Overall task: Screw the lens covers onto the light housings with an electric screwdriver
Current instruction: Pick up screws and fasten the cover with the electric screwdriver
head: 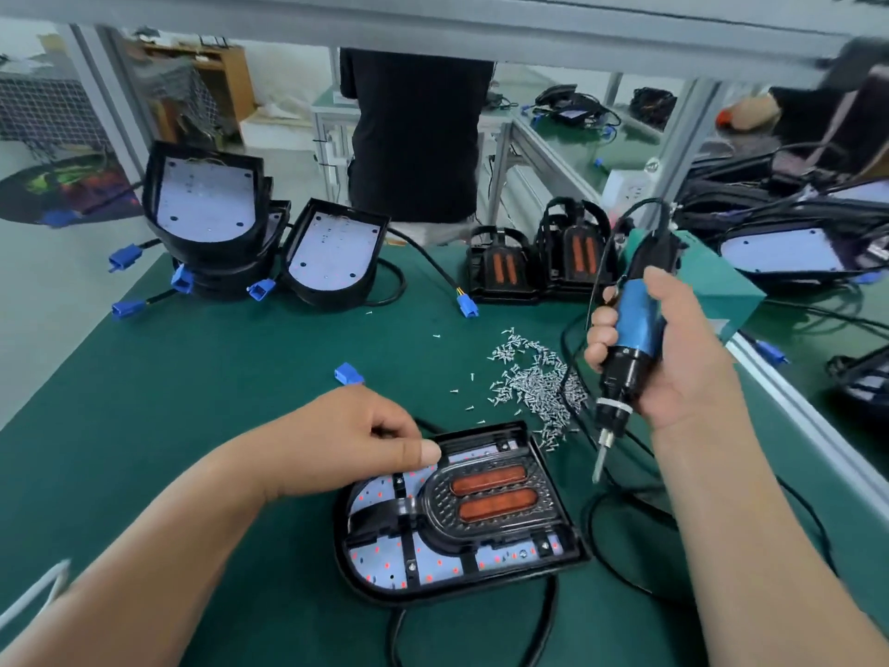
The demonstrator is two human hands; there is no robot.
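A black light housing (572,553) lies flat near the front of the green table, with a black lens cover (490,498) carrying two orange lenses set in it. My left hand (365,440) grips the housing's far left rim, thumb lying over the edge. My right hand (673,349) holds a blue and black electric screwdriver (630,339) upright, with its bit (599,462) hanging just right of the housing's far corner. A pile of small silver screws (534,382) lies behind the housing.
Stacked housings without covers (207,219) and another single one (332,252) stand at the back left with blue connectors (127,310). Two lens covers (539,262) stand at the back centre. A loose blue connector (349,375) lies mid-table. A person in black (413,132) stands behind. Black cables (620,560) loop on the right.
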